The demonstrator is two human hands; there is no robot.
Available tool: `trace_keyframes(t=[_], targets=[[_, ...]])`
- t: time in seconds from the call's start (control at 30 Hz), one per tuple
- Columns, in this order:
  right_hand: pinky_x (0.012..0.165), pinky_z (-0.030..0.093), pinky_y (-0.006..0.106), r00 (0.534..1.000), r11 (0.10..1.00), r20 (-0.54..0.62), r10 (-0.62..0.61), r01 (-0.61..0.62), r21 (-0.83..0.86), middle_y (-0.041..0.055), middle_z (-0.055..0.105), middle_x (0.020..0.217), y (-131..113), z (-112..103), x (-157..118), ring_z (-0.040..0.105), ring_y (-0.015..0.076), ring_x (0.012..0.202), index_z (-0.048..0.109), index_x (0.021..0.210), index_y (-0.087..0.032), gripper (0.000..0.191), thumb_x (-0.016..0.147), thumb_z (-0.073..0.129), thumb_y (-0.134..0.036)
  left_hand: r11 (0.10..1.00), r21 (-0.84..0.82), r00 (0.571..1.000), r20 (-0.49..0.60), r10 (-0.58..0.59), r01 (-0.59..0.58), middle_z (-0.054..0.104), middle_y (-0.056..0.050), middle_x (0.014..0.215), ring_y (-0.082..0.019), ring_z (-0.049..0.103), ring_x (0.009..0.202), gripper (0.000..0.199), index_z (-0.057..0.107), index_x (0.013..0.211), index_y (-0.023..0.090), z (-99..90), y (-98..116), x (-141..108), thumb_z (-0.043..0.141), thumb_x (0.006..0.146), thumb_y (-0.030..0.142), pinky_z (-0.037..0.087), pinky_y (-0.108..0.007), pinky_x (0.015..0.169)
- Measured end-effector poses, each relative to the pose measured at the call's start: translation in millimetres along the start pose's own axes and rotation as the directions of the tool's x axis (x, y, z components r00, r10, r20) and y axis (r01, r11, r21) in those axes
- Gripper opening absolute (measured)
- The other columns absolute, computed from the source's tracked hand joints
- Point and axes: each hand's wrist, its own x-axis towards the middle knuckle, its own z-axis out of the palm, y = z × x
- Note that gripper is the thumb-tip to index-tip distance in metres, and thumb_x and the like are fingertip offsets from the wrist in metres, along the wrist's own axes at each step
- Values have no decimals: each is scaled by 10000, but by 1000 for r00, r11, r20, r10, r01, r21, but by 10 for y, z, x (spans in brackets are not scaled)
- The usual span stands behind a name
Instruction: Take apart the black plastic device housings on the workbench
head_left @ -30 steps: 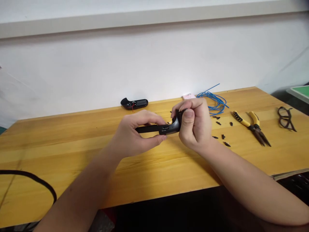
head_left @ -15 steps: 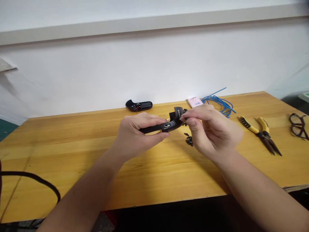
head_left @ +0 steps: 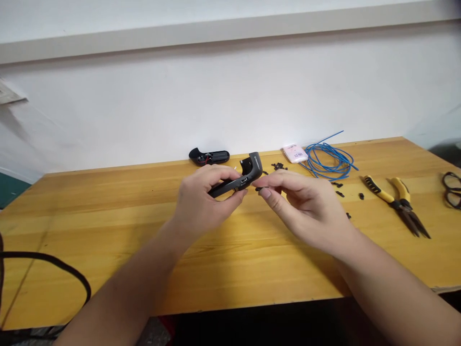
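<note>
A curved black plastic housing (head_left: pixel 255 166) with a small port on its side is gripped between the thumb and fingers of my left hand (head_left: pixel 201 197). Its hooked end points up and to the right. Just right of it, my right hand (head_left: pixel 306 202) pinches a small black part (head_left: pixel 259 189) between thumb and forefinger, close below the housing. Several small black pieces (head_left: pixel 279 166) lie on the wooden table behind my right hand, and more (head_left: pixel 339 193) lie to its right.
Against the wall lies another black housing (head_left: pixel 216 157) with wires inside. A pink-white packet (head_left: pixel 295 154) and a coil of blue wire (head_left: pixel 331 161) are at the back. Yellow-handled pliers (head_left: pixel 401 204) and black scissors or glasses (head_left: pixel 453 189) lie right. A black cable (head_left: pixel 54 262) curves at left.
My right hand has drawn down and slightly left, away from the housing's hooked end, and the small black part now shows in its fingertips. The housing has tilted slightly in my left hand.
</note>
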Motion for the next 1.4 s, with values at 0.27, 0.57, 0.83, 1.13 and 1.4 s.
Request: trace_keyframes(t=[0.27,0.57,0.83,1.13,1.4], targets=[[713,621,222,975,933,-57,214,-187,309,2,812,821,-19,23,33,766,129,744,768,978,-219,150,848,844,-219,991,-30,991,-5,132,-132,812,27,937,-140,746,822,172,746,938,240,1,84,-17,842,817,163,602,-312,789],[787,627,232,995,998,-90,-31,35,50,-5,826,916,-7,22,-8,770,121,827,817,904,-217,103,875,789,-122,976,29,976,-42,216,-215,825,30,954,-142,754,840,185,754,939,257,-23,102,-17,833,817,142,619,-313,811],[748,611,297,984,990,-111,-139,139,-7,9,783,907,18,10,-6,723,142,827,819,955,-250,190,879,774,-82,938,105,943,-18,333,-330,827,36,939,-151,765,810,197,739,968,275,-43,110,-6,823,840,152,625,-332,802],[717,587,313,996,999,-78,-32,32,-5,18,783,889,-31,-15,1,714,150,794,821,922,-239,134,886,774,-119,867,186,885,35,464,-462,837,13,974,-164,788,843,212,714,1006,246,-87,115,-8,782,862,107,643,-332,836],[722,572,323,995,995,-37,96,-95,39,26,790,840,-52,-32,29,719,166,772,809,837,-217,36,864,807,-192,777,232,808,94,582,-586,831,-22,1009,-171,773,824,231,696,1018,206,-114,77,1,794,846,86,659,-320,771]])
